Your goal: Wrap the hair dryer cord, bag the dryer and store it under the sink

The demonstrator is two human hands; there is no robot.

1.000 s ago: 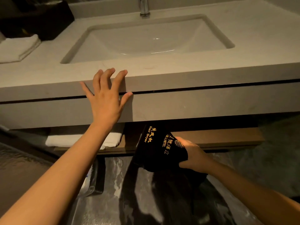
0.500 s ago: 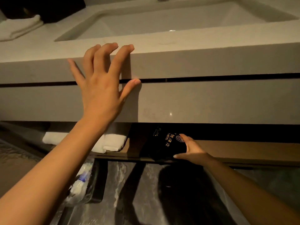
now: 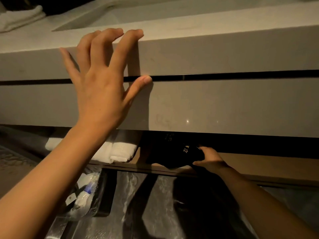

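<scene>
Bracing against the tabletop [image 3: 207, 54] edge, the left hand [image 3: 101, 87] is spread wide, fingers hooked over the top and thumb on the dark seam of the front panel. Below it, folded white towels [image 3: 119, 152] lie on the shelf [image 3: 259, 163] under the sink. Just right of them, the black dryer bag [image 3: 172, 152] rests on that shelf, the right hand [image 3: 209, 158] clasping its right end.
</scene>
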